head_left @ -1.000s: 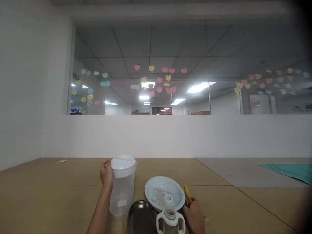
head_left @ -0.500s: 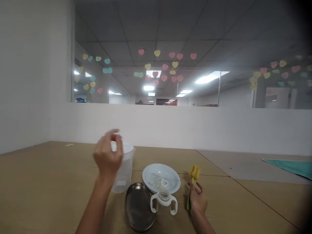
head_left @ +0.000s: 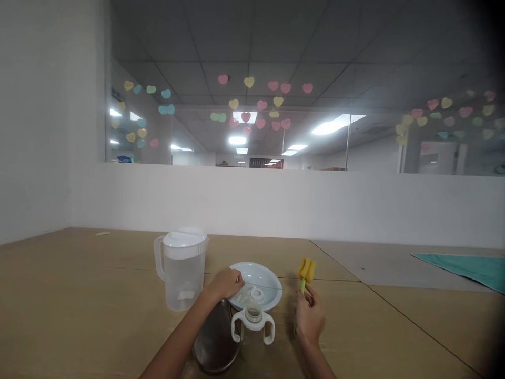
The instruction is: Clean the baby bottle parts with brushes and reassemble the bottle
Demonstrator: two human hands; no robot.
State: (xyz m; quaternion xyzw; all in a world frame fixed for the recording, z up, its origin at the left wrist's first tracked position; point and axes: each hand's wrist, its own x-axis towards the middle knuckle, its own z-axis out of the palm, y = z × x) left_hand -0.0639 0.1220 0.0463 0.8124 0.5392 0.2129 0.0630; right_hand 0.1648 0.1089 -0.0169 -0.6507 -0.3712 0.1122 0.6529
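Observation:
My right hand point(head_left: 310, 318) is closed round the green handle of a bottle brush with a yellow sponge head point(head_left: 306, 269), held upright right of the white plate. My left hand point(head_left: 228, 282) is at the left rim of the white plate point(head_left: 272, 280), fingers curled down; what they hold, if anything, is hidden. Clear pieces and a white ring-shaped cap point(head_left: 257, 294) lie in the plate. In front of it stands a clear baby bottle with a white two-handled holder point(head_left: 253, 317), its mouth uncovered. A metal tray point(head_left: 215, 342) lies partly under my left forearm.
A clear lidded pitcher point(head_left: 184, 273) stands on the left, handle turned left. A teal cloth point(head_left: 465, 268) lies at the far right of the table. A small pale piece point(head_left: 102, 233) rests near the back left. A white wall point(head_left: 252, 202) closes off the table's back.
My left hand has let go of the pitcher and moved right and down to the plate. My right hand has raised the sponge brush upright. The view has tilted up.

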